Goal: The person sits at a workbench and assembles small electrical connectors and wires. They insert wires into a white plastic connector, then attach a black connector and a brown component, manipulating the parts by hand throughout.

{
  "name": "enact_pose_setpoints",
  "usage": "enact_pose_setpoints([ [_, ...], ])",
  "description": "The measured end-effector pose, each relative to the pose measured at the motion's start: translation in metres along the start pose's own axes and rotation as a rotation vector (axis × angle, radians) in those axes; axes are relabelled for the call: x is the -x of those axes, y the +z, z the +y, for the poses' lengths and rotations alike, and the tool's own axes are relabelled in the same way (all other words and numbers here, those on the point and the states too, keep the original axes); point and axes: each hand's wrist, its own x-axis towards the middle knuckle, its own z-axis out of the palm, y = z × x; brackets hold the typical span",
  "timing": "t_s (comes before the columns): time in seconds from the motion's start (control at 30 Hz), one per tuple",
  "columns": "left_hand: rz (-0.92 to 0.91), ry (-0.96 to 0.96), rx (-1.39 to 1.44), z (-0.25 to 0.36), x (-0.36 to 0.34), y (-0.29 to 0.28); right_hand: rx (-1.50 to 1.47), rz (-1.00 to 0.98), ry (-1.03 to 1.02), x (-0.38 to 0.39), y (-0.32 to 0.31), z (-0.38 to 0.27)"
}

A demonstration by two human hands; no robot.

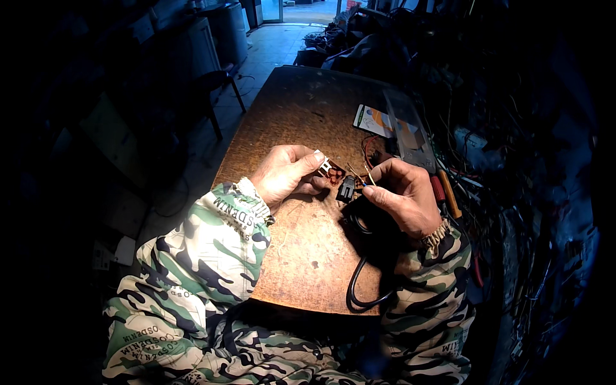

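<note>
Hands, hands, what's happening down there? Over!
Left hand pinching white plastic piece; right hand pinching thin wires. Black plastic part between hands. Black cable looped near right sleeve. Over.

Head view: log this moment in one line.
left hand: pinches white part; right hand: pinches thin wires; black cable: curves on table
</note>
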Motion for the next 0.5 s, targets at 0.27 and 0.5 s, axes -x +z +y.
enact_pose_setpoints([
  [0.27, -0.061, -0.03, 0.041, -0.002, 0.0, -0.002, 0.098, -0.04, -0.047, 0.0, 0.009, 0.003],
  [0.5, -0.117, -0.023, 0.065, -0.001, -0.004, 0.003, 0.205, 0.003, -0.135, 0.003, 0.011, 0.003],
])
